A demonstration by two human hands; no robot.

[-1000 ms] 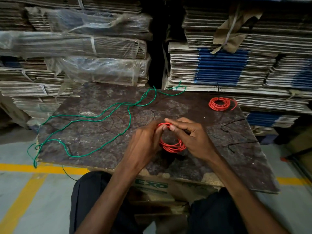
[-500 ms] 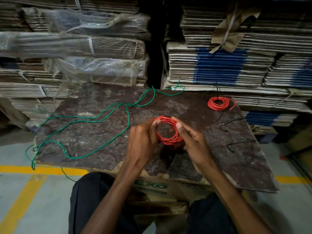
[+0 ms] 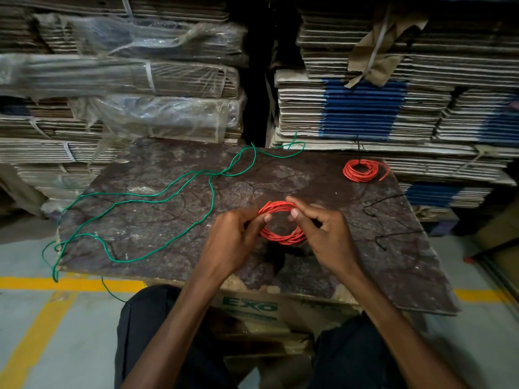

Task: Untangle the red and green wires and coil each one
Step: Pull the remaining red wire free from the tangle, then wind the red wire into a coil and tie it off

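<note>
Above the board's [image 3: 157,220] bare middle, both hands [image 3: 233,242] [image 3: 325,234] pinch the red coil [image 3: 280,237] in a tight grip.

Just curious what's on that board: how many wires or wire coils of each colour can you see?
Red coils: 2, one held in both hands, one lying at the far right of the board.
Green wire: 1 visible, loose and uncoiled; whether it is one continuous piece I cannot tell.
Thin black wire pieces: 2.
Total: 5.

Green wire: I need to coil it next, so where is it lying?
The green wire sprawls loose across the board's left half in the head view, trailing off its left edge, left of both hands.
</note>
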